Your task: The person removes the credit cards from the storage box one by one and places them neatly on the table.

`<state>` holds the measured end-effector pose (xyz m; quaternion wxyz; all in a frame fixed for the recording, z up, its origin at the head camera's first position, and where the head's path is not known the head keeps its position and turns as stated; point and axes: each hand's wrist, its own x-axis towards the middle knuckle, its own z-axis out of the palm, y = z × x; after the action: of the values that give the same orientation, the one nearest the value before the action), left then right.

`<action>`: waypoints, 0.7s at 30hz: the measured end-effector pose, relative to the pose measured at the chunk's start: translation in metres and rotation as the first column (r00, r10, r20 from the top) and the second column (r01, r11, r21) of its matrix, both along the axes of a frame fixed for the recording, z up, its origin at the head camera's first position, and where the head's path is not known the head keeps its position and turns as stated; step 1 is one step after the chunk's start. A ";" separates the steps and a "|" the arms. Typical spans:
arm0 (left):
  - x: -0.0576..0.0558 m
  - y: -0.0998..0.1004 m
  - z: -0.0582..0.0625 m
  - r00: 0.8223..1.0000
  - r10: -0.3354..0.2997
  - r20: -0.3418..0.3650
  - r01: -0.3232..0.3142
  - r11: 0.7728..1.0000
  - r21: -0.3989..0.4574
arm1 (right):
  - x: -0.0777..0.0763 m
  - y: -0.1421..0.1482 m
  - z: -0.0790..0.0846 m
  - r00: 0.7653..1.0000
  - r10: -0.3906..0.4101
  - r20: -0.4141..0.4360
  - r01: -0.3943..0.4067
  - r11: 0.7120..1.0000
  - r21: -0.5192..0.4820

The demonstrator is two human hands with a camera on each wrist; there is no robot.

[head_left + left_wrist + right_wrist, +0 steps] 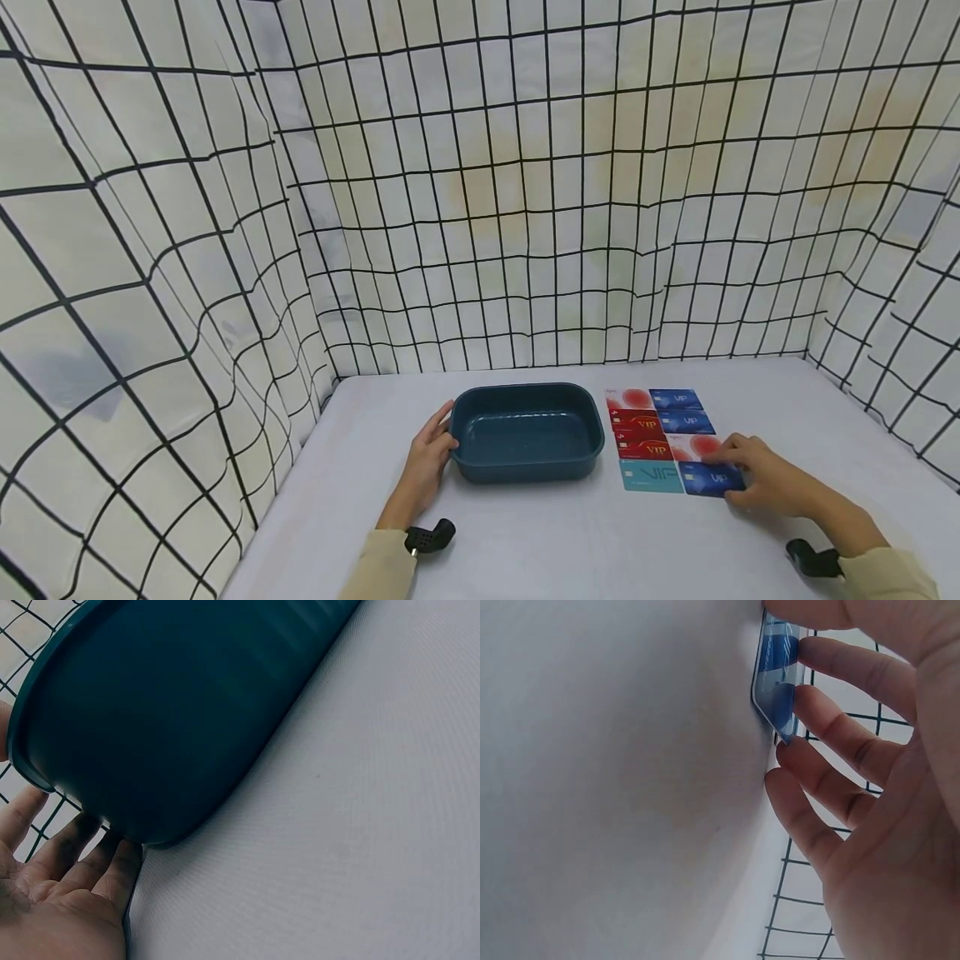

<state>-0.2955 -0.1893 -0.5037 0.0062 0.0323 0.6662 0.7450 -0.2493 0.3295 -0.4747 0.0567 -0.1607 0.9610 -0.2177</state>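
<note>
A dark teal rectangular basin (pixel 525 477) stands upright on the white table. At its left end my left hand (pixel 426 462) holds the wall, thumb over the rim and fingers along the outside; the left wrist view shows the fingertips against the basin's side (pixel 150 727). To the right, VIP cards lie in two columns. My right hand (pixel 768 477) pinches the nearest blue card (pixel 705 478) at its right end, between thumb and fingers. In the right wrist view that card (pixel 776 682) shows edge-on beside the fingertips.
Beside the blue card lies a teal card (pixel 649 475). Farther back are red cards (pixel 639 420), pink-and-white cards (pixel 686 447) and more blue cards (pixel 678 400). A black grid net over pale sheeting (pixel 480 208) encloses the table (pixel 540 542) at the back and sides.
</note>
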 end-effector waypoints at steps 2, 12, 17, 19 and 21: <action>0.000 0.000 0.000 1.000 -0.002 0.000 0.002 1.000 0.000 | 0.000 0.000 -0.001 1.000 0.003 0.000 -0.003 1.000 0.005; -0.001 -0.001 -0.001 1.000 -0.005 -0.004 0.006 1.000 0.003 | -0.001 -0.001 -0.001 1.000 0.000 0.012 0.000 1.000 0.012; 0.000 -0.001 0.000 1.000 -0.011 -0.009 0.011 1.000 0.000 | -0.001 -0.001 -0.001 0.999 -0.022 0.025 0.022 1.000 0.017; 0.000 -0.001 0.000 1.000 -0.011 -0.009 0.011 1.000 -0.001 | -0.001 -0.001 -0.001 0.999 -0.027 0.024 0.026 1.000 0.017; 0.000 -0.001 0.000 1.000 -0.011 -0.008 0.011 1.000 0.000 | -0.001 -0.001 -0.001 0.999 -0.029 0.024 0.029 0.999 0.017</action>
<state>-0.2953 -0.1902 -0.5041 0.0076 0.0389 0.6659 0.7450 -0.2507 0.3288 -0.4755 0.0668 -0.1435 0.9643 -0.2123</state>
